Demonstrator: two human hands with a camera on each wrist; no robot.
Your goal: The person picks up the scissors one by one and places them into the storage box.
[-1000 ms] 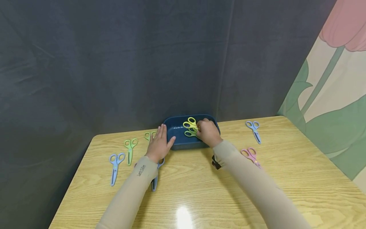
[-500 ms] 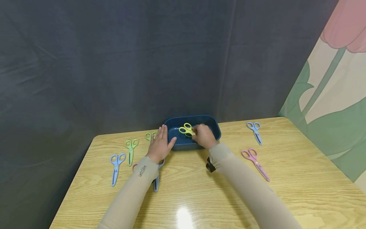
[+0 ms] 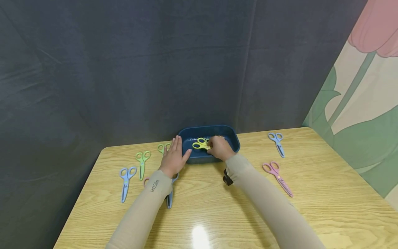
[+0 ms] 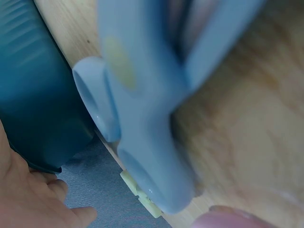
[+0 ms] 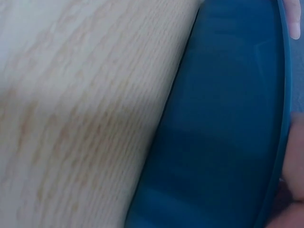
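My right hand (image 3: 221, 148) reaches into a dark blue rectangular bin (image 3: 205, 160) and pinches yellow-handled scissors (image 3: 199, 144) near their blades, which its fingers hide. Their handle loops point left, low inside the bin. A bit of green handle shows just behind them. My left hand (image 3: 173, 158) lays its straight fingers along the bin's left end, thumb over the front rim. Under the left wrist lie blue scissors (image 3: 169, 199), large in the left wrist view. In the right wrist view the bin's outer wall (image 5: 223, 114) covers most of what the right hand does.
Left of the bin lie blue scissors (image 3: 125, 183), green scissors (image 3: 142, 164), another green pair (image 3: 161, 148) and a partly hidden pink handle (image 3: 146, 180). To the right are blue scissors (image 3: 277, 143) and pink scissors (image 3: 278, 176). A dark curtain (image 3: 124, 86) hangs behind the table.
My right hand has moved left and lower in the bin. The yellow scissors have gone down with it, their handles swinging to point left. The left hand has stayed in place.
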